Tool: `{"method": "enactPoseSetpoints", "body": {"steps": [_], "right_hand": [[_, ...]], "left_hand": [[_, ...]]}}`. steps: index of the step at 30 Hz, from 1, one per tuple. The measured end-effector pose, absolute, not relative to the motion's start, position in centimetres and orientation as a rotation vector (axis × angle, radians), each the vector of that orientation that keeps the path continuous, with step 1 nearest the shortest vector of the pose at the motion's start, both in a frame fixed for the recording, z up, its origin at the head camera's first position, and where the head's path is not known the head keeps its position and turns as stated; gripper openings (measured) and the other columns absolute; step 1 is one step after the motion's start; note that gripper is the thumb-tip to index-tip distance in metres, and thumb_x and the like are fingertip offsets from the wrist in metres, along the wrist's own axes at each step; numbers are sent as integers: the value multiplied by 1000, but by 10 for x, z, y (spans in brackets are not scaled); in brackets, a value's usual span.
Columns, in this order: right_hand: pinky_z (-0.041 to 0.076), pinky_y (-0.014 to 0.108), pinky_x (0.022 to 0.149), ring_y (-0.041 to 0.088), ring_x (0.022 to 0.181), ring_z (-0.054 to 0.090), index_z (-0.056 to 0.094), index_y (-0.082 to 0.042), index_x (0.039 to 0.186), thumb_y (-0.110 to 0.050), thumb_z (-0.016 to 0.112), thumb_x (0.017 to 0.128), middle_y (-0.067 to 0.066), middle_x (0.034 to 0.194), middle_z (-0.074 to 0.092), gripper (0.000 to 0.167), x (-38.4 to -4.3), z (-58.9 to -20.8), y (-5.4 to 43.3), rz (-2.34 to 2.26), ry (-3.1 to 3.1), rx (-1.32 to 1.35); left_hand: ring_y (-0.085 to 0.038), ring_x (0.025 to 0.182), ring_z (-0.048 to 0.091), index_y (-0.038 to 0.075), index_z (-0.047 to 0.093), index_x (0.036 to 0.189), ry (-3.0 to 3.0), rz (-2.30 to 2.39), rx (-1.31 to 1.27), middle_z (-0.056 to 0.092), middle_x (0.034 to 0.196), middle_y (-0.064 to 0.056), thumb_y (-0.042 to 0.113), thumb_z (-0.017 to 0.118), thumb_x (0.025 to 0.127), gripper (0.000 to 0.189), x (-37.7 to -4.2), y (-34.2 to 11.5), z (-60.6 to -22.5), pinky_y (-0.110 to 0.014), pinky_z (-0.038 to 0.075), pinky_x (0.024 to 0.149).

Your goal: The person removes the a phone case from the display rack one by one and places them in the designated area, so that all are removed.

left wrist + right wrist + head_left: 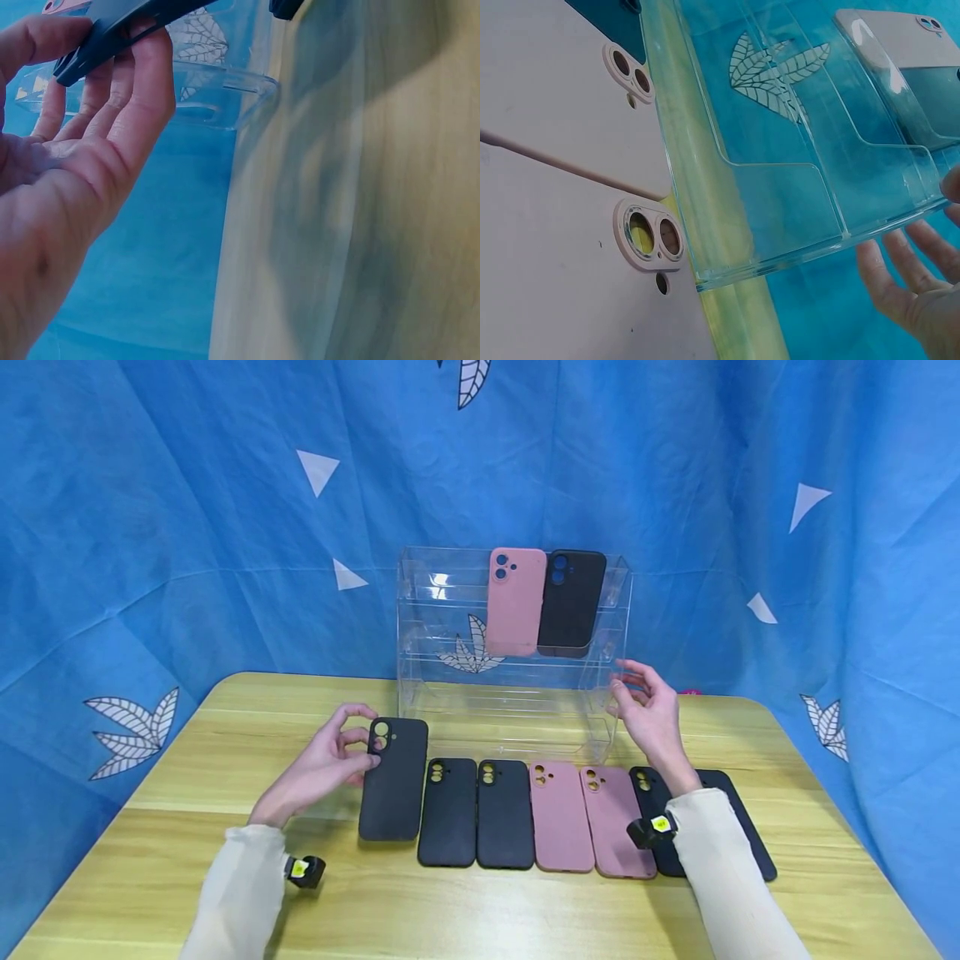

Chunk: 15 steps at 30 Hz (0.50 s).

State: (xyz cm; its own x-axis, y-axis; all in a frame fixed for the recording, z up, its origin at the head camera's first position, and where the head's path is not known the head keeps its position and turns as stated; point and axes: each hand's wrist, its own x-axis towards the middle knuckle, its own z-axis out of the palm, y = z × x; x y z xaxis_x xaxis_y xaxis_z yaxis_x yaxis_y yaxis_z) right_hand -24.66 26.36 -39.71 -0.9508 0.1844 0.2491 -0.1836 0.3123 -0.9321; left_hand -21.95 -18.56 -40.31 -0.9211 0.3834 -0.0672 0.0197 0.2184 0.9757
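Observation:
My left hand (333, 760) pinches a black phone case (393, 779) at its left edge, thumb in front and fingers behind. The case is raised and tilted at the left end of the row; in the left wrist view only part of this phone case (124, 34) shows. My right hand (651, 710) is at the right side of a clear tiered display rack (450, 693), fingers loosely bent and holding no case. In the right wrist view, the fingertips (874, 259) lie by the rack's side edge; I cannot tell how firmly they touch.
On the rack's upper tier stand a pink case (516, 602) and a black case (572, 599). Before the rack, black cases (447, 814) and pink cases (562, 818) lie in a row on the wooden table (480, 914). My right forearm covers part of the black cases at right. A blue curtain (225, 510) hangs behind.

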Motion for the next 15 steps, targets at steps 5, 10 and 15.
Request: {"method": "enactPoseSetpoints", "body": {"steps": [5,10,15], "right_hand": [[62,21,78,14,110,65,51,-6,146,-20,54,106,22,137,58,43,-247,-398,264,1680,-2275,2],[61,20,78,3,104,64,50,-6,147,-21,54,106,22,137,58,43,-247,-398,264,1667,-2283,6],[61,19,78,0,102,63,50,-6,147,-21,53,107,23,137,58,43,-246,-397,264,1658,-2290,5]], "left_hand": [[-16,78,65,11,30,141,2195,1719,379,60,109,-11,-2,60,94,57,-218,-189,-406,-40,62,67],[-19,78,67,10,30,142,2191,1689,378,60,109,-14,-1,61,94,58,-218,-192,-412,-44,63,68],[-21,79,72,9,31,142,2161,1690,378,62,107,-14,0,64,94,59,-218,-194,-416,-46,64,70]]}}
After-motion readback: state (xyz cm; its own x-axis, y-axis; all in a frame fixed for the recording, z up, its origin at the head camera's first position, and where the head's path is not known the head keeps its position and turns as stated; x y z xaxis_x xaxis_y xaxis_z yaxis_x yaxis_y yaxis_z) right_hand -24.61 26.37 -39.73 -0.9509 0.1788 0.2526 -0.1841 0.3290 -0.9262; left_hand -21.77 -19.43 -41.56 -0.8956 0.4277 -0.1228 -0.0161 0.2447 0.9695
